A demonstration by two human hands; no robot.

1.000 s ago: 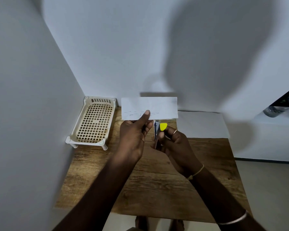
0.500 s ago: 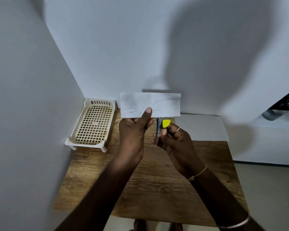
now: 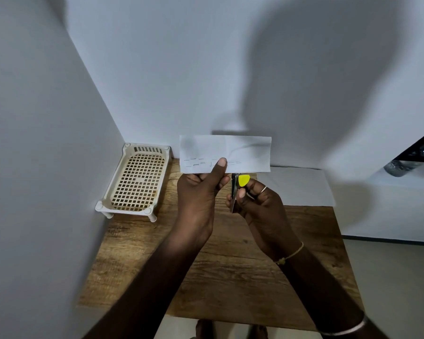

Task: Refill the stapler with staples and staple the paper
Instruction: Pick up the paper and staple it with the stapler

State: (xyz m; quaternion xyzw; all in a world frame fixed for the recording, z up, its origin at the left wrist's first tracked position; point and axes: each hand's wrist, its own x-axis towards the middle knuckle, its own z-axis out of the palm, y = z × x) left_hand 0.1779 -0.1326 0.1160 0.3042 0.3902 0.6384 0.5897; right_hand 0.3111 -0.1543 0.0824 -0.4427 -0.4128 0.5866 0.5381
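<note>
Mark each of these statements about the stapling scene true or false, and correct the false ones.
1. The left hand holds the folded paper up above the table. True.
2. The stapler lies in the basket. False: the right hand holds it at the paper's lower edge.
3. A row of staples already shows along the paper. True.
4. The basket stands at the table's right. False: it stands at the far left, by the wall.

Dim, cool light from behind the person throws a large soft shadow (image 3: pixel 323 77) on the back wall (image 3: pixel 181 69) (wide-angle bending at the edges).
</note>
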